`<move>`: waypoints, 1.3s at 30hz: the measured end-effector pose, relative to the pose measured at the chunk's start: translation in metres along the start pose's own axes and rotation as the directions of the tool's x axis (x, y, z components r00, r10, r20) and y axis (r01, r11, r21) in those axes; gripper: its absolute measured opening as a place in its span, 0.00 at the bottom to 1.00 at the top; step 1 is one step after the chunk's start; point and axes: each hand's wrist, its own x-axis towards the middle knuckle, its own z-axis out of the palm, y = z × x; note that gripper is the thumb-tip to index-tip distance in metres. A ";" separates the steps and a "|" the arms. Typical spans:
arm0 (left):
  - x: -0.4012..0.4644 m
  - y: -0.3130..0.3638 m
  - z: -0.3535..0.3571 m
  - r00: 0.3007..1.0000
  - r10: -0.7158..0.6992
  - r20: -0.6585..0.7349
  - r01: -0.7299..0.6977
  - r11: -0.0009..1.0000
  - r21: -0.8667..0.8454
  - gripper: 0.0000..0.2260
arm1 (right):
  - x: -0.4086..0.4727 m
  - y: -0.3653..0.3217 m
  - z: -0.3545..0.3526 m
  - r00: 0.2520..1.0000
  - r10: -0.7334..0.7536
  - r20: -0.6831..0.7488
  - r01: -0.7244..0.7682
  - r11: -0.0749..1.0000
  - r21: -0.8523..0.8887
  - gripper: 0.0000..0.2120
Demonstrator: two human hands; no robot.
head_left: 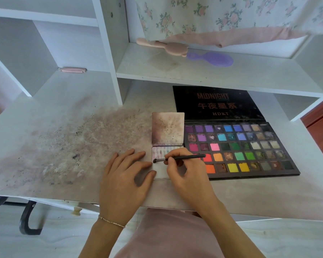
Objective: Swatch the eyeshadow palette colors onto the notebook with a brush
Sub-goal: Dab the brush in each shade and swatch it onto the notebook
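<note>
A small notebook (161,172) lies open on the desk, its stained cover flipped up toward the shelf. Faint purple and green strokes mark the top of its page. My right hand (189,175) pinches a thin black brush (183,158), whose bristle tip touches the left part of the page. My left hand (125,174) rests flat on the desk, fingertips and thumb pressing the notebook's left edge. The open eyeshadow palette (250,148), with several rows of bright pans and a black lid reading MIDNIGHT, lies directly right of the notebook.
The white desk (63,146) is smeared with pinkish powder and dark crumbs on its left half. On the shelf above lie a pink hairbrush (166,46) and a purple hairbrush (213,59). A floral cloth (222,15) hangs behind. A pink item (73,69) sits at back left.
</note>
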 end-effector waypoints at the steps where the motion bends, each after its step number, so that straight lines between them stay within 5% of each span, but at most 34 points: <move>1: 0.000 0.000 0.000 1.000 0.001 -0.001 -0.001 1.000 0.000 0.12 | 0.000 0.000 0.000 1.000 0.002 0.000 -0.002 1.000 -0.001 0.04; 21: 0.000 0.000 0.000 1.000 -0.002 -0.003 0.002 1.000 -0.005 0.14 | 0.000 -0.002 -0.001 1.000 -0.007 0.009 0.007 1.000 -0.019 0.07; 30: -0.001 -0.001 0.000 1.000 0.002 0.003 -0.002 1.000 0.001 0.14 | -0.006 -0.001 -0.013 0.950 -0.091 -0.299 0.139 0.980 0.145 0.07; 39: 0.000 0.000 0.000 1.000 0.011 0.003 -0.011 1.000 0.018 0.15 | -0.020 0.026 -0.066 0.914 0.005 -0.406 0.025 0.997 0.069 0.13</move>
